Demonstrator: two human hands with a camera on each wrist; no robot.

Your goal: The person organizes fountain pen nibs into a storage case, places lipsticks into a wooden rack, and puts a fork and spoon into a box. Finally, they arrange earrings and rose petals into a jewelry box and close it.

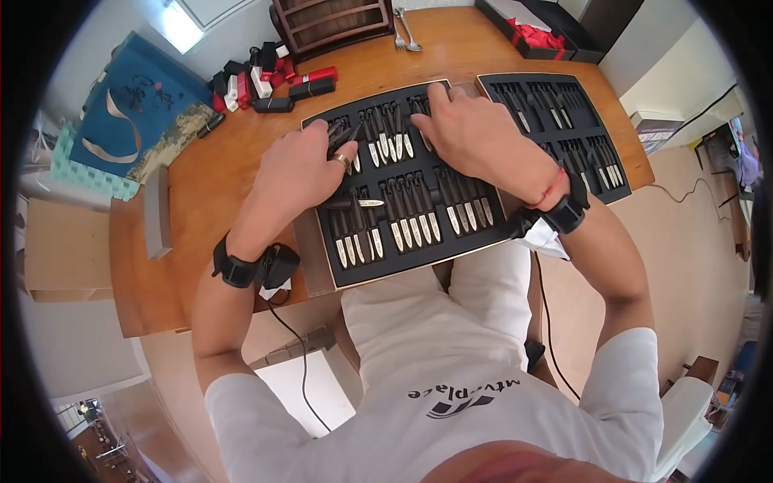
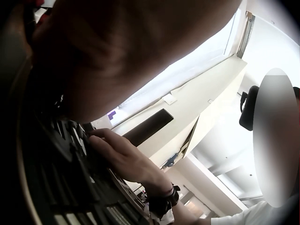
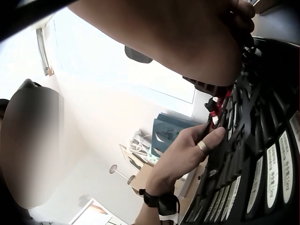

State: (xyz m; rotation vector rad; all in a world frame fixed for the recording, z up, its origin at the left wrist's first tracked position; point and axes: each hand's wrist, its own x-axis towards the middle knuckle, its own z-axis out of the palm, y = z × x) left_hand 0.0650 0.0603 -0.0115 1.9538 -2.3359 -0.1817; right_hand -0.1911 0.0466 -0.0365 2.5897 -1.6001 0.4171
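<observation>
An open black tray (image 1: 370,270) holds rows of slim dark tubes (image 1: 411,213) with white labels. At its far left compartment, my left hand (image 1: 294,173), with a ring, pinches a dark tube (image 1: 346,135) between thumb and fingers. One tube (image 1: 369,203) lies crosswise above the near left row. My right hand (image 1: 475,133) is bent over the far right compartment, its fingers at the tray's far edge and its thumb beside the tubes there; I cannot tell whether it holds one. In the right wrist view the left hand (image 3: 180,157) reaches down to the rows.
A second black tray (image 1: 592,133) of similar tubes stands on the right. Red, white and black small boxes (image 1: 262,76) are piled at the back left, near a blue bag (image 1: 133,101). A wooden rack (image 1: 330,24), a fork and spoon (image 1: 407,32), and a box with red filling (image 1: 535,36) stand behind.
</observation>
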